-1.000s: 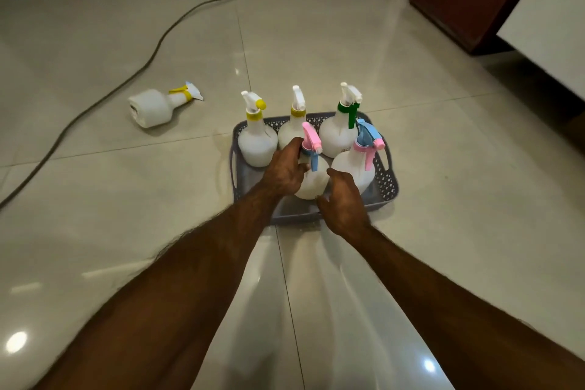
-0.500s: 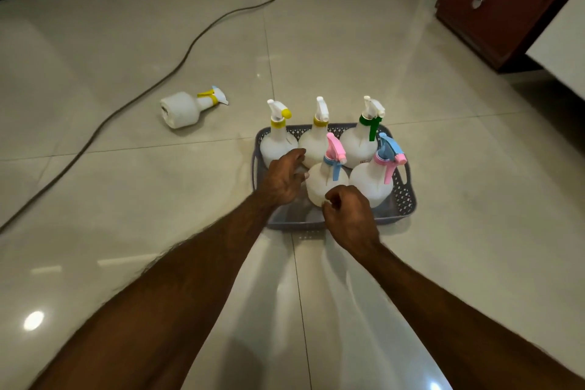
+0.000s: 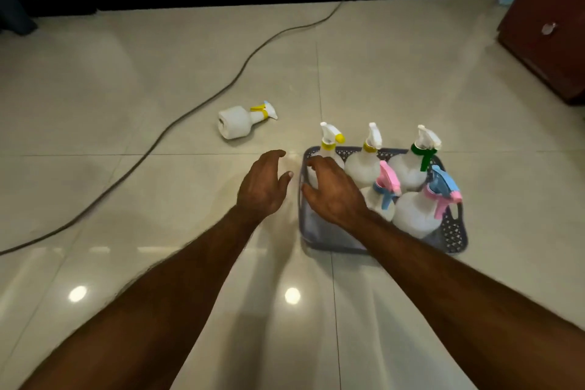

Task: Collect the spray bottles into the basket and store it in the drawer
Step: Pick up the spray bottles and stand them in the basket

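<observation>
A grey perforated basket (image 3: 456, 236) stands on the tiled floor and holds several upright white spray bottles, among them one with a pink and blue head (image 3: 384, 187) and one with a green collar (image 3: 421, 152). One more white bottle with a yellow collar (image 3: 237, 120) lies on its side on the floor, up and left of the basket. My left hand (image 3: 262, 187) hovers over bare floor just left of the basket, fingers relaxed and empty. My right hand (image 3: 335, 193) is spread over the basket's left end, in front of the yellow-nozzle bottle (image 3: 329, 142), holding nothing.
A dark cable (image 3: 202, 101) runs across the floor from the far wall to the left edge. A dark red wooden cabinet with a round knob (image 3: 549, 28) stands at the far right. Dark framed doors line the back wall.
Both hands have let go of the pink and blue bottle, which now stands in the basket. They have moved left, the left hand off the basket; the view has swung left.
</observation>
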